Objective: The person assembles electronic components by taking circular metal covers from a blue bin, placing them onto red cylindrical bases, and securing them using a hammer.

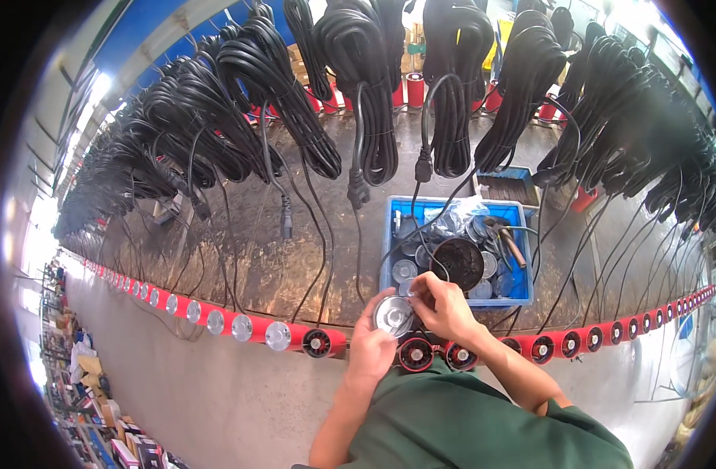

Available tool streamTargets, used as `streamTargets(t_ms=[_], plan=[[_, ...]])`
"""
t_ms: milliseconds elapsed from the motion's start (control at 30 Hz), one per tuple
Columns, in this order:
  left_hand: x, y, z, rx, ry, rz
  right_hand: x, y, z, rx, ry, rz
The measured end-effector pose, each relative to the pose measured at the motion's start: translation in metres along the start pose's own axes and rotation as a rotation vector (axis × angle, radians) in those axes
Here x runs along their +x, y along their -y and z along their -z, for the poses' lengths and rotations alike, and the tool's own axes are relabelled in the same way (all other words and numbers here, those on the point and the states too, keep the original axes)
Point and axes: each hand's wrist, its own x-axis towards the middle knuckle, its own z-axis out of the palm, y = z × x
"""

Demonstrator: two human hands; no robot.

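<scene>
My left hand (pixel 372 344) holds a round silver metal end cap (pixel 392 315) by its rim, face up. At the cap's right edge, my right hand (pixel 448 309) has its thumb and fingers pinched together; what is between the fingertips is hidden. A thin dark cable (pixel 433 254) curves down to these fingers. Just below my hands lie red cylinders (pixel 416 356) with open dark ends and a pale centre piece. Left along the row, more cylinders carry silver caps (pixel 278 335). Beyond my hands stands a blue bin (pixel 385 270) of loose caps.
A round tub of dark paste (pixel 458 264) and a hammer (pixel 514 248) sit in the bin. Coiled black cables (pixel 366 47) hang in a long row, their plugs dangling over the worn wooden table (pixel 272 266). A smaller tray (pixel 505 187) stands behind the bin.
</scene>
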Motion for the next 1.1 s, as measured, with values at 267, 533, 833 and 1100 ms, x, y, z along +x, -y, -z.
streamTargets(t_ms=[267, 533, 833, 1100], plan=[[-0.004, 0.031, 0.013, -0.21, -0.111, -0.173, -0.06, -0.001, -0.035, 0.764, 0.018, -0.561], [-0.018, 0.028, 0.023, -0.47, 0.059, -0.035, -0.002, -0.154, 0.056, -0.914, 0.004, -0.305], [-0.059, -0.015, 0.052, -0.329, -0.03, -0.119, 0.032, -0.167, 0.036, -1.263, 0.294, -0.308], [-0.111, -0.064, 0.112, -0.339, -0.208, -0.251, 0.023, -0.101, 0.054, 0.019, -0.007, -0.613]])
